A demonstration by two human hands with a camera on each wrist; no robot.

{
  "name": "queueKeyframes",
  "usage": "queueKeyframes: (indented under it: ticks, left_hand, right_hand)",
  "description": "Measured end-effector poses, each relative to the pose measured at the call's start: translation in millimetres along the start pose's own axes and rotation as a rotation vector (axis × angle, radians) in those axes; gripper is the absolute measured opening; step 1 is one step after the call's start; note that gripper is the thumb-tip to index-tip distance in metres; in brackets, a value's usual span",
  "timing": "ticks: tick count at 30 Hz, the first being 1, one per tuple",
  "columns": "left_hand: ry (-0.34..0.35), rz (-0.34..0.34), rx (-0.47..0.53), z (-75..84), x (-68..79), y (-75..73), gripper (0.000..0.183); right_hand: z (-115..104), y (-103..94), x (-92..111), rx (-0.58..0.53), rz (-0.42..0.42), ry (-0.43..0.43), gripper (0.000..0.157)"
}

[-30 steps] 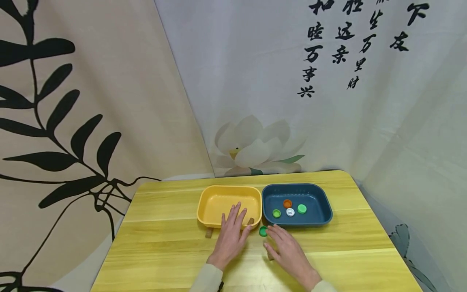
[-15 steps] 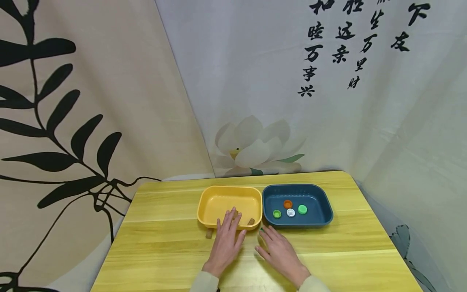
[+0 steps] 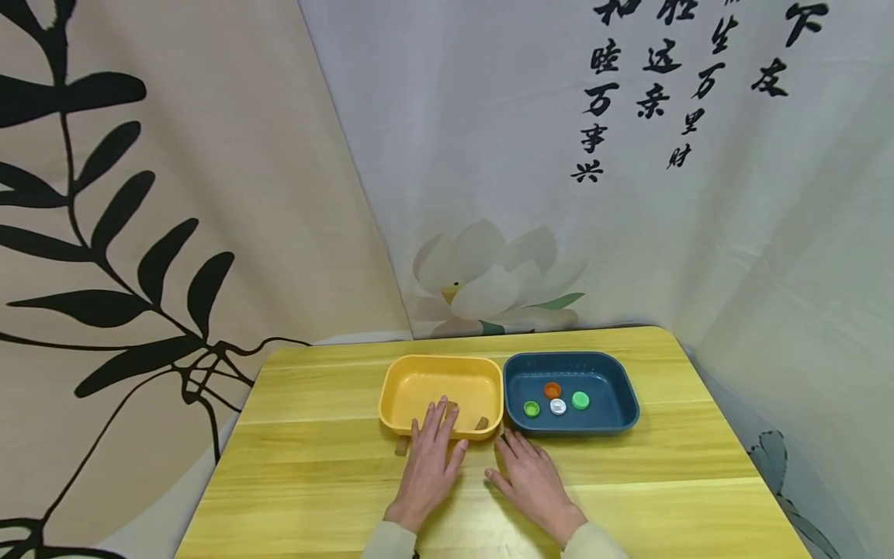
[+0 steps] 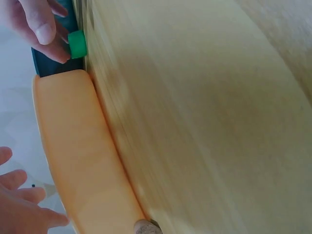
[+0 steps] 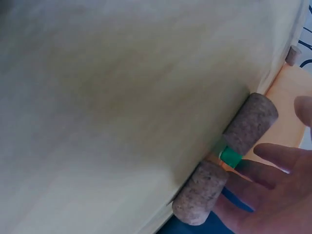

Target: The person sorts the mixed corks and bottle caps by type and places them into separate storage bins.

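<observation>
My left hand (image 3: 427, 472) spreads its fingers over the near edge of the yellow tray (image 3: 401, 373), holding nothing. To its right, my right hand (image 3: 532, 480) is just in front of the blue tray (image 3: 608, 415), thumb apart from its extended fingers. A green bottle cap (image 4: 77, 45) stands beside the right fingertips; the hand hides it in the head view. Below the right hand, in the right wrist view, are two corks (image 5: 251, 123), with the cap between them; one cork is nearer the camera bottom.
Inside the blue tray lie an orange cap (image 3: 552, 390), a white cap (image 3: 558, 406) and two green caps (image 3: 580, 401). The yellow tray holds a cork (image 3: 482, 423). Another cork (image 3: 401, 446) rests at its front left on the wooden table (image 3: 300, 481).
The right hand has shifted left, so its fingers now cover the green cap and a cork in the head view. My left hand has drawn slightly back and left.
</observation>
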State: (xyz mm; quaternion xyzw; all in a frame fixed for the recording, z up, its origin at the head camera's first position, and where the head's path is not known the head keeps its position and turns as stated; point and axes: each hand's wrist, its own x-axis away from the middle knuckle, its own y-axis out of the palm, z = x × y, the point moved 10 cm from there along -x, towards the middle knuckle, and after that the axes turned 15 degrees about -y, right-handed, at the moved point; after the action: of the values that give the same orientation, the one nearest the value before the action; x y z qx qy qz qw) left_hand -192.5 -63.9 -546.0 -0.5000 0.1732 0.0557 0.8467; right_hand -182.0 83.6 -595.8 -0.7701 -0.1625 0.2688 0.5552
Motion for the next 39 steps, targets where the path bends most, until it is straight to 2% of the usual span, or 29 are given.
queueKeyframes:
  ticks: [11,15,21,26,29,32,35,39]
  left_hand:
    - [-0.007,0.0,0.013,-2.6,-0.1,-1.3,0.055]
    - [-0.025,-0.012,0.01,-3.4,-0.5,-1.1,0.055]
    - [-0.024,-0.013,0.014,-3.8,-1.2,-1.4,0.055]
    - [-0.006,0.015,0.016,-2.2,-2.1,-4.7,0.053]
    - [-0.014,0.009,0.011,-2.6,-2.0,-4.9,0.053]
    - [-0.026,-0.008,0.009,-3.4,-1.3,-4.1,0.054]
    - [-0.036,-0.02,0.01,-3.6,-0.6,-3.6,0.055]
    - [-0.032,-0.017,0.011,-2.9,-0.5,-3.7,0.055]
  right_hand:
    - [-15,-3.5,-1,0.023,0.019,-0.098,0.05]
    - [-22,-5.5,1,0.019,0.018,-0.128,0.05]
    - [-21,-5.2,2,0.018,0.009,-0.116,0.053]
    - [-18,-8.7,3,0.064,0.057,-0.108,0.059]
    - [-17,-8.7,5,0.085,0.069,-0.097,0.064]
    - [-15,-6.1,6,0.095,0.046,-0.076,0.066]
    - [-14,-3.1,6,0.112,0.014,-0.064,0.063]
    - [-17,-2.1,7,0.129,-0.007,-0.072,0.05]
